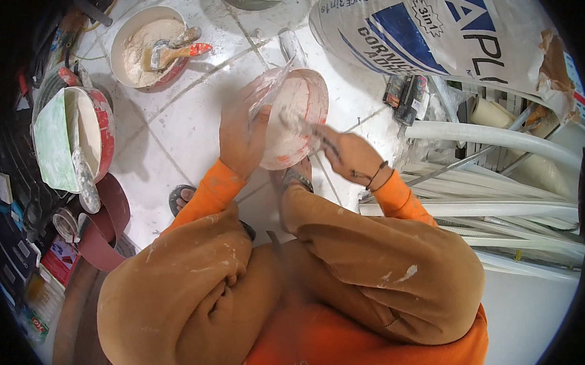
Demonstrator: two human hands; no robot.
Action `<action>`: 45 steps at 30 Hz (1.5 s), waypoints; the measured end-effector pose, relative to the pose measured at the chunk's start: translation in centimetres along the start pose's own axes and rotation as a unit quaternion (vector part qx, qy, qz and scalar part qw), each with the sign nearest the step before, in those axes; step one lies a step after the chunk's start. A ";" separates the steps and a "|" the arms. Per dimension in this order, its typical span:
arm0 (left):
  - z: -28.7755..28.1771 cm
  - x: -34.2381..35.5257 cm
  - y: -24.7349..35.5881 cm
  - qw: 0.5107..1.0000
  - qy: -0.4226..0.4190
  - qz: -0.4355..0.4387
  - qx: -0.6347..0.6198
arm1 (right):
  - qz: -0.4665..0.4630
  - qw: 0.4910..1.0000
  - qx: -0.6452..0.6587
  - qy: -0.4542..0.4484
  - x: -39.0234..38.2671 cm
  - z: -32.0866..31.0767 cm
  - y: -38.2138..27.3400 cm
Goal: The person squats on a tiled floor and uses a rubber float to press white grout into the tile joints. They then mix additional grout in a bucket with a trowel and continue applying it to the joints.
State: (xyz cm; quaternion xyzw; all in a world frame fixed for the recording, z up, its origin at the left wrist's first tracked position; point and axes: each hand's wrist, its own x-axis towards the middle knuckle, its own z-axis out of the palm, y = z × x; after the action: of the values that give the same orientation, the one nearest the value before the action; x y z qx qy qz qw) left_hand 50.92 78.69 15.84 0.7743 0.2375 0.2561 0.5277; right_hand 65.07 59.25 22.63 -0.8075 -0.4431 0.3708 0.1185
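Between my feet is a red-and-white mixing bowl [316, 92] with pale, plaster-like mix inside. My left hand [242, 131] is at its left rim, closed around a clear plastic piece [273, 90] that tilts over the bowl; motion blur hides its exact kind. From the right, my right hand [349, 157] grips a small mixing tool [326, 139] by its dark handle. The tool's end is in the bowl, coated with mix and blurred, so its shape is unclear.
A second bowl [119, 51] of pale powder, with a red-tipped brush [171, 54] across it, stands far left. Nearer is a bowl [105, 135] holding a green board [59, 140]. A large white sack [390, 37] lies far right, above white trim strips [494, 207]. Sanding paper [111, 220] curls at left.
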 end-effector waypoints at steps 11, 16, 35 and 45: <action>0.4 0.2 -2.2 0.997 0.036 -0.056 -0.037 | 0.058 0.986 -0.133 -0.077 -1.0 3.5 -1.2; 0.7 0.4 -2.5 0.997 0.019 -0.062 -0.040 | 0.049 0.987 -0.151 0.028 2.5 2.5 1.7; -4.5 6.5 -10.6 0.945 -0.251 -0.135 -0.164 | -0.178 0.913 -0.330 -0.161 4.3 1.3 0.0; -3.6 5.7 -8.6 0.956 -0.198 -0.146 -0.157 | -0.175 0.931 -0.286 -0.147 4.8 1.6 -2.7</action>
State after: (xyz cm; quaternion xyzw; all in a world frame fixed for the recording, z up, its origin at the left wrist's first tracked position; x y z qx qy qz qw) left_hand 52.07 87.70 9.75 0.6739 0.1958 0.0513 0.7105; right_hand 63.87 64.43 20.56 -0.6533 -0.6771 0.3165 -0.1209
